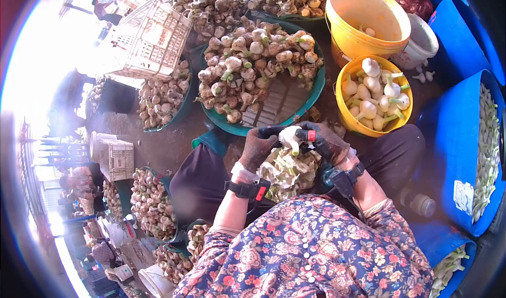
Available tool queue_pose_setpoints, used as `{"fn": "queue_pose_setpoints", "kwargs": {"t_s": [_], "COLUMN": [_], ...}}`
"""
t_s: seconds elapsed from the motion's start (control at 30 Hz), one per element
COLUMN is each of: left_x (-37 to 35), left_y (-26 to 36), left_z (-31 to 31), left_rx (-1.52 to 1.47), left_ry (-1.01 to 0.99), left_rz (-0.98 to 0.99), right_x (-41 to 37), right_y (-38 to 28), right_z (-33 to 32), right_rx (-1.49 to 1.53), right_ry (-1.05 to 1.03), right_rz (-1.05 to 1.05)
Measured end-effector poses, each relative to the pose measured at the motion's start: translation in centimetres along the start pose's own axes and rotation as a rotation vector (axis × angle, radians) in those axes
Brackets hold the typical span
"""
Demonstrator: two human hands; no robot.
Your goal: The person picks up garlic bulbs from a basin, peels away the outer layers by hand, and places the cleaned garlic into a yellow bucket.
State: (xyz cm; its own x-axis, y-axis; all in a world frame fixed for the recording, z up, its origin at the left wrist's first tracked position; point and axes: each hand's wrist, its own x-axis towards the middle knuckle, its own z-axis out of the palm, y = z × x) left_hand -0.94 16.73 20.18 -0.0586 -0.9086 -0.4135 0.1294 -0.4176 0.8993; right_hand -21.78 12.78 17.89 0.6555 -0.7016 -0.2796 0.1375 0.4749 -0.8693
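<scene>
Left hand [257, 149] and right hand [328, 143] both grip one white garlic bulb [290, 137] just over the lap's heap of peelings [287, 174], apparently so skins fall there, with the yellow bucket [343, 120] of cleaned bulbs near on the right.

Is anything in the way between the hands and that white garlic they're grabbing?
No, nothing visible. The left hand and right hand both touch the white garlic bulb, held above the pile of peelings in the lap.
</scene>
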Motion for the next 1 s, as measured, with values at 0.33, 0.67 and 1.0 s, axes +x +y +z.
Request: {"fn": "queue_pose_setpoints", "kwargs": {"t_s": [0.33,0.67,1.0], "left_x": [-0.8,-2.3,-0.6], "left_y": [-0.3,-2.7,-2.0], "left_z": [1.5,3.7,2.1], "left_rx": [0.416,0.59,0.528], "left_ry": [0.229,0.257,0.115], "left_rz": [0.179,0.327,0.156], "right_x": [0.3,0.3,0.8], "right_y": [0.1,2.6,1.6], "right_z": [0.4,0.7,0.7], "right_rx": [-0.149,0.07,-0.446], "right_ry": [0.083,0.177,0.375], "right_rz": [-0.061,-0.19,-0.265]}}
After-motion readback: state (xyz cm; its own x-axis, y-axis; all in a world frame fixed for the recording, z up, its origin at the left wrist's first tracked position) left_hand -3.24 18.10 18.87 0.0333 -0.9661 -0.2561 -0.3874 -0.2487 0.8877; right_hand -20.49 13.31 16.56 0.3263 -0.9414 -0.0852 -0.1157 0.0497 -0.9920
